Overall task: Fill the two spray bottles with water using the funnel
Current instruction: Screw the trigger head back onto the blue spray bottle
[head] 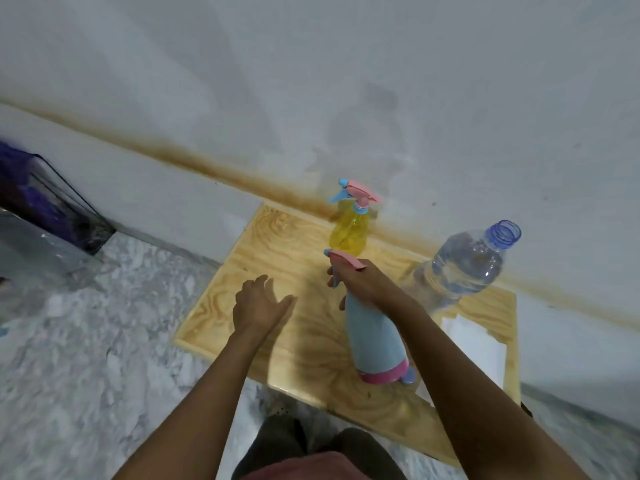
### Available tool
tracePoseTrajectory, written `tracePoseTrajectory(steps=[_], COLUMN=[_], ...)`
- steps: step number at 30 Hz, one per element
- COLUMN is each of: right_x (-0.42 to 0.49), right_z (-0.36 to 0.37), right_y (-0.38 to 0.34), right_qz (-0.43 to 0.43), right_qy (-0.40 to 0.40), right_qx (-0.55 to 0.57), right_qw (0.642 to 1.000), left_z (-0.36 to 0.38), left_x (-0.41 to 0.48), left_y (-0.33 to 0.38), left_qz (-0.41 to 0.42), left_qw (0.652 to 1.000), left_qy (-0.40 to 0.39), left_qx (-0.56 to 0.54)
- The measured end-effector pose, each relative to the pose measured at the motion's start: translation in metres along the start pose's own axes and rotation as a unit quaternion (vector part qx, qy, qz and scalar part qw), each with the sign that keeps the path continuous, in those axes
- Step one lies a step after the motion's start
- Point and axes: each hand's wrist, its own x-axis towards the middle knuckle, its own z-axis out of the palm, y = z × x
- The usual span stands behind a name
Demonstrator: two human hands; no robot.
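2 hands above wooden table [270, 244].
Fingers of right hand [360, 282] wrapped round blue spray bottle [374, 337] neck; left hand [258, 306] hovering, fingers spread wide.

Glossy clear plastic water bottle [460, 268], translucent yellow spray bottle [349, 230], grainy varnished wooden table [277, 244].

You get one wide-angle view from your head, facing forward and steeply down, close above the wooden surface [277, 244] at centre and lower right of the frame, the wall [311, 64] across the top, the floor [104, 341] at lower left, your left hand [258, 306] and right hand [360, 282] mid-frame.
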Motion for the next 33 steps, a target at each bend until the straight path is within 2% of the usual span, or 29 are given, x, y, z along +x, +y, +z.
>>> tracePoseTrajectory(steps=[4, 9, 13, 21, 33], right_x=[0.015, 0.025, 0.029, 0.046, 0.052], right_z=[0.011, 0.014, 0.016, 0.020, 0.025], right_y=[0.005, 0.001, -0.002, -0.004, 0.006], right_qz=[0.036, 0.080, 0.093, 0.097, 0.100], right_qy=[0.012, -0.009, -0.055, -0.085, -0.052], right_qx=[-0.030, -0.050, -0.047, -0.053, -0.039], right_qw=[0.999, 0.996, 0.993, 0.990, 0.993], left_z=[0.014, 0.022, 0.023, 0.021, 0.023], left_x=[0.006, 0.005, 0.005, 0.004, 0.005], left_y=[-0.016, -0.020, -0.018, -0.014, -0.013], left_qz=[0.016, 0.012, 0.009, -0.003, -0.012], left_qw=[0.993, 0.985, 0.985, 0.987, 0.989], left_qy=[-0.005, -0.004, -0.009, -0.015, -0.011], left_qx=[0.119, 0.169, 0.171, 0.161, 0.147])
